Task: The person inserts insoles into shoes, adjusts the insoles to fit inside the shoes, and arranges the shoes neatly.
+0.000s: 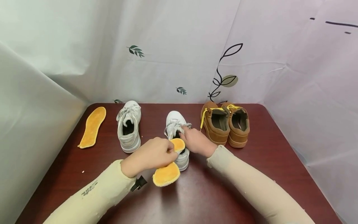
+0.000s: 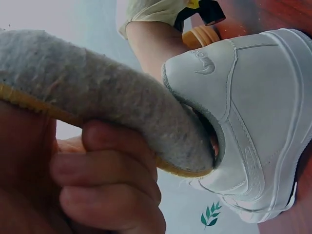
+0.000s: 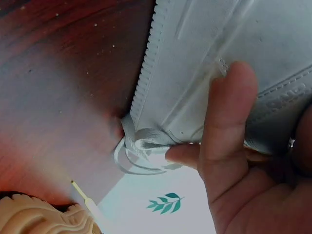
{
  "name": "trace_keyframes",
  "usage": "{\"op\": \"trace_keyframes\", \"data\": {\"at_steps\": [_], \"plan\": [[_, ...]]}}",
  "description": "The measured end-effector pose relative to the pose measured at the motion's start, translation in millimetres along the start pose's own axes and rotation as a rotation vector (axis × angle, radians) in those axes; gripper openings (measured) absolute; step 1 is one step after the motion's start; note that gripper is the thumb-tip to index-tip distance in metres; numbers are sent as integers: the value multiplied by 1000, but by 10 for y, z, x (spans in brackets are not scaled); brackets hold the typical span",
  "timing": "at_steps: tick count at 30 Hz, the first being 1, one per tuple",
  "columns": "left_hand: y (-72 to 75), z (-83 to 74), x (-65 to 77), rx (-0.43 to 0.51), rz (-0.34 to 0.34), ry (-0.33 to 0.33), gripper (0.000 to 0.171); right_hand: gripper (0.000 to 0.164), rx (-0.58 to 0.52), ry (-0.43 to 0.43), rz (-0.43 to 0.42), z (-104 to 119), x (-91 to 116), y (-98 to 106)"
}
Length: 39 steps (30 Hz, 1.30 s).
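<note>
My left hand (image 1: pixel 155 152) grips a yellow fleece insole (image 1: pixel 167 175) around its middle. In the left wrist view the insole's grey, fuzzy underside (image 2: pixel 97 83) shows, and its front end dips into the opening of a white sneaker (image 2: pixel 258 112). That sneaker stands in the middle of the table, toe pointing away, its laces loose. My right hand (image 1: pixel 197 141) holds the sneaker's right side near the tongue. Up close, its fingers (image 3: pixel 226 112) lie along the shoe's outer side by the laces (image 3: pixel 146 141); the rest of its grip is hidden at the opening.
A second yellow insole (image 1: pixel 93 126) lies at the far left of the dark red table (image 1: pixel 212 193). Next to it stands the other white sneaker (image 1: pixel 130 144). To the right is a pair of brown shoes (image 1: pixel 219 137) with yellow laces. Pale curtains (image 1: pixel 167 56) hang around the table.
</note>
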State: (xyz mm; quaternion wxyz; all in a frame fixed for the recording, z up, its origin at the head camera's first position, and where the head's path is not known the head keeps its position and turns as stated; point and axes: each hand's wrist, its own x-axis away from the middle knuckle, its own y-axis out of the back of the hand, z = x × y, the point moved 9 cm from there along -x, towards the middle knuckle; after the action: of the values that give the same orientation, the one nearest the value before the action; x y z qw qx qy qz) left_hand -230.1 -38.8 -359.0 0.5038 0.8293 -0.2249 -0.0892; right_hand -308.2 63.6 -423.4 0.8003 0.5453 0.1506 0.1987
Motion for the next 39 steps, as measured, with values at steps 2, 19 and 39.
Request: {"op": "trace_keyframes", "data": {"at_steps": [2,19,39], "plan": [[-2,1,-25,3,7,11,36,48,-5,-7,42,-7,-10,-1],[-94,30,-290,-113,159,102,37,51,-284,-109,335,-69,-38,-17],[-183,69,-546,-86,35,84,41,48,-189,-61,248,-43,-36,-15]]}}
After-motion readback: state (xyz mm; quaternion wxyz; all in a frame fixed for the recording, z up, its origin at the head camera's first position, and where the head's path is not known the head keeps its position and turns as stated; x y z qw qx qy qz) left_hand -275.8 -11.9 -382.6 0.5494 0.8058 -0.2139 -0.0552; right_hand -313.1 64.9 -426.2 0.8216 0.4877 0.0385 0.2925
